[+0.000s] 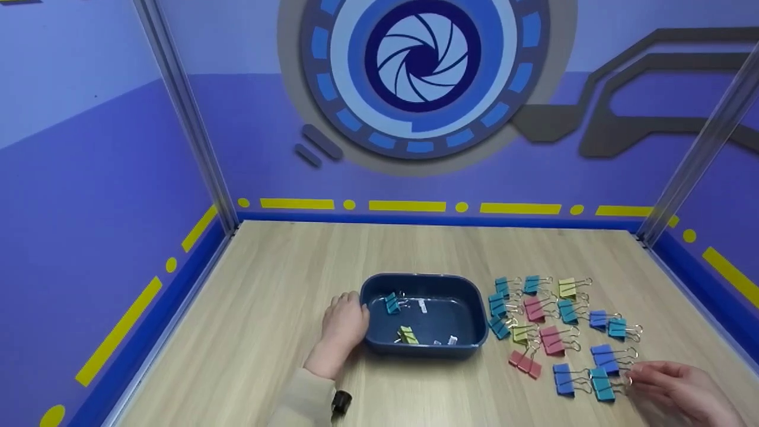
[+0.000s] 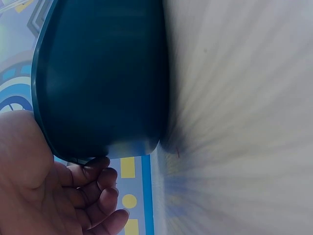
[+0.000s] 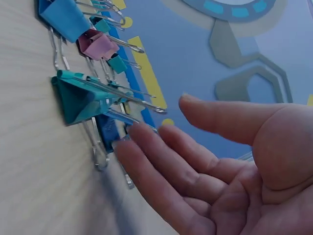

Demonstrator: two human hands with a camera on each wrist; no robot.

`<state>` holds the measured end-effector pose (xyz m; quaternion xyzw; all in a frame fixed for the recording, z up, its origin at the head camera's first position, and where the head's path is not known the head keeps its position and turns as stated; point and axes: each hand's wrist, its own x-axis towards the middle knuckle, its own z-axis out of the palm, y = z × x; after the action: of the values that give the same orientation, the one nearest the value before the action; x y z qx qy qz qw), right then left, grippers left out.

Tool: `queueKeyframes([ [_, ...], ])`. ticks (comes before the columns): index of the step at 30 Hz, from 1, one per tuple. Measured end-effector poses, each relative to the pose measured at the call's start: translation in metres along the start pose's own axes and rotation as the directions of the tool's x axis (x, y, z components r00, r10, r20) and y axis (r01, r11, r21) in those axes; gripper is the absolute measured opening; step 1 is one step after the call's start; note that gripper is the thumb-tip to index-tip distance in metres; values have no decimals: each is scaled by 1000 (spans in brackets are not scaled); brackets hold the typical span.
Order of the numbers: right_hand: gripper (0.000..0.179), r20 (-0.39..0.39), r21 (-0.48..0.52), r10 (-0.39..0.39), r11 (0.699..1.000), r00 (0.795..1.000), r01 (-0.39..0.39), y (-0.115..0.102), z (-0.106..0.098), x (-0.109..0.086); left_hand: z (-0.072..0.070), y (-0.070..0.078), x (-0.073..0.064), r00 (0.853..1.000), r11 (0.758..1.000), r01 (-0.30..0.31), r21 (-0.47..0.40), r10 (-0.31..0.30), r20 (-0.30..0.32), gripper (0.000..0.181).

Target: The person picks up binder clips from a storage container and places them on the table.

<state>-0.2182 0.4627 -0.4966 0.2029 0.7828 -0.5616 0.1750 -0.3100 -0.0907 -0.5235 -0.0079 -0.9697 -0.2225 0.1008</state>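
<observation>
My left hand (image 1: 345,322) holds the left rim of a dark blue plastic bin (image 1: 424,351), its thumb at the edge. In the left wrist view, the fingers (image 2: 100,188) bend beside the bin's corner. Inside the bin lie a teal binder clip (image 1: 392,303) and a yellow binder clip (image 1: 408,335). My right hand (image 1: 682,385) is at the front right, beside a teal binder clip (image 1: 602,385). In the right wrist view, thumb and fingers are spread apart around the wire handles of that teal clip (image 3: 80,100), which stands on the table.
Right of the bin are several more binder clips, among them red (image 1: 552,341), blue (image 1: 563,379) and yellow (image 1: 567,288) ones. Small bright white patches (image 1: 422,306) show inside the bin. Printed panels (image 1: 249,148) wall the wooden table (image 1: 284,255) at the back and sides.
</observation>
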Motion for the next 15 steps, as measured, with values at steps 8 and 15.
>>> queueKeyframes([
  [8,67,-255,-256,-165,962,953,98,-26,8,-14,-2,1,0,1000,1000,-10,12,11,-25,32],
  [15,55,-99,-219,-250,950,963,223,-52,28,-19,-1,1,-2,999,1000,-15,17,16,-33,31],
])
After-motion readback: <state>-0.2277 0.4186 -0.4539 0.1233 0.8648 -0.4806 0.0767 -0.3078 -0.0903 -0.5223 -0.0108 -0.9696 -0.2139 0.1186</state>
